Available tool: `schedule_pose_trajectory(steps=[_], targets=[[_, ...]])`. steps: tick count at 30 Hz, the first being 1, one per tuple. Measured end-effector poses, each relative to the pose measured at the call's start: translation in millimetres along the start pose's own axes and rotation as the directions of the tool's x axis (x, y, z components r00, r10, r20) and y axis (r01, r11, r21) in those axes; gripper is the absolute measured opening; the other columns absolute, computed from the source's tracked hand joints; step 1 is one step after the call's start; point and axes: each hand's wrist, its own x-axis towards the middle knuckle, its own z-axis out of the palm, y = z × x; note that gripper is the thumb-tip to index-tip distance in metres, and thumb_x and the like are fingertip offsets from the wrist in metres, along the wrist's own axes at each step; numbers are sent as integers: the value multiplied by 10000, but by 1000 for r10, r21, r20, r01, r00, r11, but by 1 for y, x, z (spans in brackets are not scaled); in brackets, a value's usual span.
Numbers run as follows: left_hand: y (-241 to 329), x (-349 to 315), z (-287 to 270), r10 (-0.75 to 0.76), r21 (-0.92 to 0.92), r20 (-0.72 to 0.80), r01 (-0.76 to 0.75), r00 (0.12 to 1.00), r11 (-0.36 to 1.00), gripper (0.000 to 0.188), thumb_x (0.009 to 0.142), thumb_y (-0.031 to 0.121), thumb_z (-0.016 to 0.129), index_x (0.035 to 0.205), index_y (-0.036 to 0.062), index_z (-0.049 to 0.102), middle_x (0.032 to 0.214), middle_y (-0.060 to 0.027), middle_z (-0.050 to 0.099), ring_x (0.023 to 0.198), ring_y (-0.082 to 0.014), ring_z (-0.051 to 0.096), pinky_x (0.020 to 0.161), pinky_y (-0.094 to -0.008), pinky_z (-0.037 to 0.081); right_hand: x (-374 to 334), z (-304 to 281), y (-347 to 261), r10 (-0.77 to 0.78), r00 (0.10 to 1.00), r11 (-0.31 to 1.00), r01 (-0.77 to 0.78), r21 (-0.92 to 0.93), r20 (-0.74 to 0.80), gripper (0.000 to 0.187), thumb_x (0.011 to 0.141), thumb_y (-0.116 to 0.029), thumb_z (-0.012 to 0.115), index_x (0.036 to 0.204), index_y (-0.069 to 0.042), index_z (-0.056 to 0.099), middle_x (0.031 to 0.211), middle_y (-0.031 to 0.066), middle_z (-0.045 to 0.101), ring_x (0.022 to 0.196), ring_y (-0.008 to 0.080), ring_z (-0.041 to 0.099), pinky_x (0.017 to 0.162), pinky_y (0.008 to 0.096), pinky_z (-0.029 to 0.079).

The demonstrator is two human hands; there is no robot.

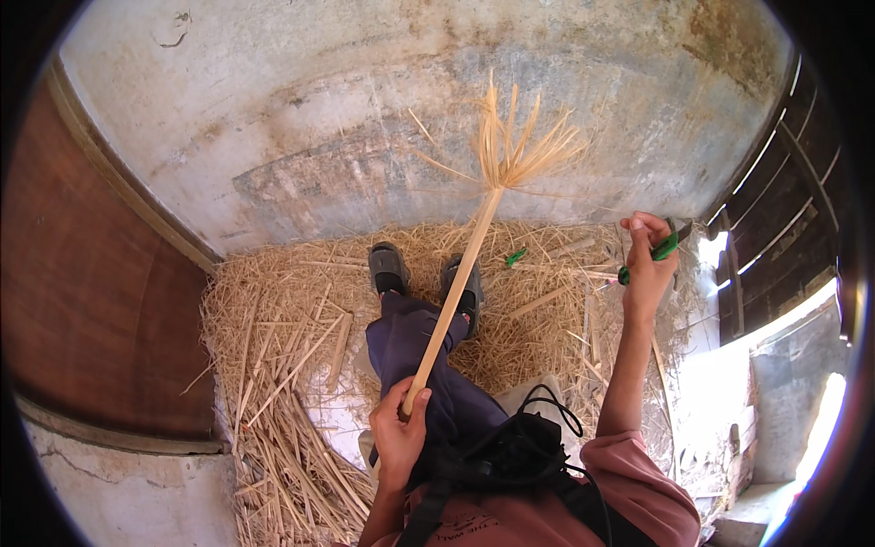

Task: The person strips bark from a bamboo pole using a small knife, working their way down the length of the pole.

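Note:
My left hand (398, 438) is closed round the lower end of a long pale stick (458, 296), which looks like split bamboo. The stick slants up and away from my lap. Its far end is split into a fan of thin fibres (519, 150) in front of the wall. Out to the right, my right hand (649, 260) is raised and closed round a green-handled knife (666, 247). A short dark part juts past the fingers, and its exact shape is hard to make out. The knife is well apart from the stick.
Straw and shavings (538, 319) cover the floor round my shoes (389, 269). Many loose strips (292, 456) lie at the left. A small green scrap (516, 257) rests near the wall (365, 137). A brown door panel (114, 273) stands left, dark slats (784, 210) right.

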Motion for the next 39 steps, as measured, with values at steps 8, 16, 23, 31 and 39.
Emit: schedule_pose_trajectory(steps=[8, 16, 23, 31, 39], targets=[[-2, 3, -7, 21, 16, 17, -22, 1000, 1000, 242, 990, 139, 807, 1171, -17, 767, 808, -90, 726, 647, -88, 571, 568, -278, 444, 25, -25, 12, 84, 996, 991, -81, 106, -22, 266, 1035, -196, 769, 1222, -17, 709, 1015, 70, 770, 544, -4, 378, 492, 210, 257], [3, 4, -7, -1, 48, 65, -3, 998, 999, 240, 1007, 177, 794, 1163, -4, 774, 762, -74, 695, 625, -88, 545, 557, -284, 427, 43, -50, 41, 297, 953, 877, -249, 411, -56, 338, 1059, -199, 715, 1349, -32, 671, 1147, 70, 706, 544, 24, 368, 485, 217, 267], [-8, 8, -5, -81, -40, 184, 90, 980, 995, 301, 1108, 240, 667, 1224, -18, 771, 723, 60, 570, 656, -12, 446, 566, -235, 339, 17, -45, 27, 227, 974, 948, -215, 236, -22, 448, 1071, -260, 690, 1458, -51, 607, 1118, 38, 640, 579, 20, 370, 503, 204, 269], [15, 19, 13, -64, -97, 289, 95, 955, 991, 336, 1105, 269, 673, 1296, 0, 740, 751, 2, 606, 685, -38, 479, 592, -257, 396, -50, -22, 1, 88, 945, 989, -45, -140, 314, 363, 1050, -266, 712, 1330, -55, 618, 940, 28, 636, 653, 104, 489, 595, 275, 397], [50, 31, 25, -2, -271, 347, 102, 938, 957, 366, 1097, 217, 698, 1385, -8, 695, 844, 72, 592, 756, -11, 463, 648, -205, 369, -116, 8, -34, -36, 565, 923, 334, -189, 824, 255, 1014, -220, 766, 1153, -18, 700, 1034, 164, 745, 881, 343, 758, 732, 428, 585]])
